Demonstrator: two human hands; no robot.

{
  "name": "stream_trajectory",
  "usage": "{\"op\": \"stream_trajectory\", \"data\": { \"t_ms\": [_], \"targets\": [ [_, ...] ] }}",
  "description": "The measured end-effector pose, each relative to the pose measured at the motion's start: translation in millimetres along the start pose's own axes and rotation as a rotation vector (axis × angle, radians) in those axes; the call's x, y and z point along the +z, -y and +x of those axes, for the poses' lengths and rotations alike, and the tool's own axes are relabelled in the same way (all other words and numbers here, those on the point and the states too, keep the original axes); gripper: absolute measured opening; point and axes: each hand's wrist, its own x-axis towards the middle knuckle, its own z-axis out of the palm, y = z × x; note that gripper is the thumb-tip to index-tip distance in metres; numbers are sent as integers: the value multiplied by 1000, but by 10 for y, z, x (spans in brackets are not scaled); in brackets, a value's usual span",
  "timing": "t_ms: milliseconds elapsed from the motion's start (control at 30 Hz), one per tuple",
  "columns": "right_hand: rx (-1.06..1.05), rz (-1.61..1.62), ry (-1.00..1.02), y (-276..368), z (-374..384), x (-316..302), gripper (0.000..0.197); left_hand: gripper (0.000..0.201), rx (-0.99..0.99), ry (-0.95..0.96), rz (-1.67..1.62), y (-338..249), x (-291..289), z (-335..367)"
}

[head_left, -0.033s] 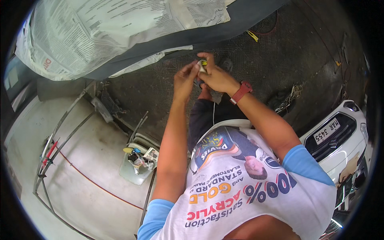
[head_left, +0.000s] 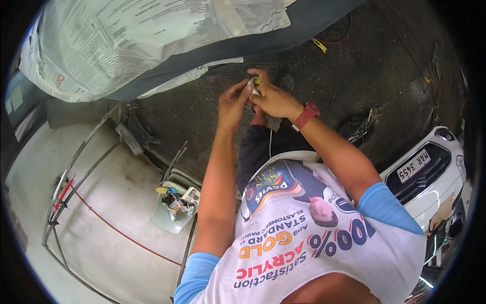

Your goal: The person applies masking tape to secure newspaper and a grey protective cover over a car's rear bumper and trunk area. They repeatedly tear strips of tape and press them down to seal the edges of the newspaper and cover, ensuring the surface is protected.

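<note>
A small roll of masking tape point(head_left: 253, 87), cream outside with a yellow inner core, is held between my two hands in front of my legs. My right hand point(head_left: 277, 100), with a red watch on the wrist, is closed round the roll, its index finger raised over the far side. From the left, my left hand point(head_left: 232, 105) pinches at the roll's edge with thumb and fingertips; whether it grips a loose tape end cannot be made out. Just beyond the hands is a dark car panel point(head_left: 197, 54), partly covered with printed masking paper point(head_left: 152, 30).
A yellow cutter-like tool point(head_left: 320, 45) lies on the dark, textured floor point(head_left: 374, 66). A plastic tub point(head_left: 169, 221) of odds and ends stands at left beside a metal frame point(head_left: 81, 144) and a pale panel point(head_left: 121, 202). A white car front point(head_left: 430, 172) is at right.
Both hands have shifted very slightly, and the tape roll has turned a little between them. All else stays as it was.
</note>
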Motion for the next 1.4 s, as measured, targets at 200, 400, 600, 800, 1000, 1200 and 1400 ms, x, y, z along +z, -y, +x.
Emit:
{"op": "stream_trajectory", "data": {
  "t_ms": [200, 400, 600, 800, 1000, 1200, 1400],
  "targets": [
    [40, -8, 203, 280, -114, 0, 53, 17, 129, 15, 118, 35, -418, -75],
    [144, -89, 184, 32, -8, 140, 27, 15, 269, -129, 489, -253, -474, -175],
    [-352, -217, -445, -6, -148, 632, 37, 15, 434, -494, 76, 129, -743, 116],
    [-43, 131, -579, 69, 378, 828, 71, 16, 492, -322, 246, -249, -485, 75],
    [78, 441, -701, 271, 725, 799, 28, 48, 431, -338, 176, -382, -376, 209],
    [27, 570, -853, 223, 960, 861, 25, 58, 420, -286, 69, -352, -428, 432],
    [28, 604, -823, 323, 956, 977, 28, 58, 465, -279, 45, -364, -432, 489]
  ]
}}
